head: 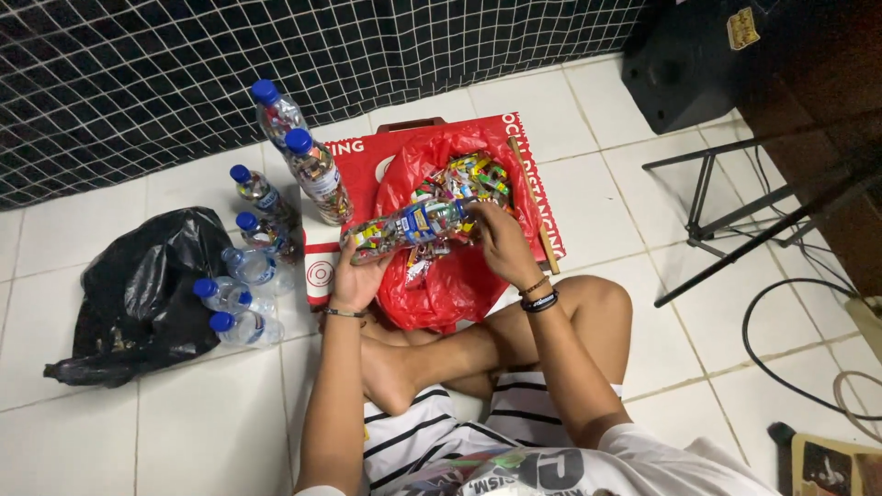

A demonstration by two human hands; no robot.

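I sit cross-legged on a white tiled floor. My left hand [354,274] holds a clear plastic bottle [404,227] on its side; it is packed with colourful wrappers. My right hand [496,241] is at the bottle's mouth end, fingers pinched there over an open red plastic bag [459,285] full of colourful wrapper scraps [473,174]. The bag lies on a red printed board [363,156]. What the right fingers pinch is too small to tell.
Several blue-capped plastic bottles [253,266] stand and lie left of the red bag, two tall stuffed ones [317,174] at the back. A black plastic bag [138,294] lies far left. A black netted cloth [184,73] hangs behind. A metal stand [735,220] and cables [781,340] are right.
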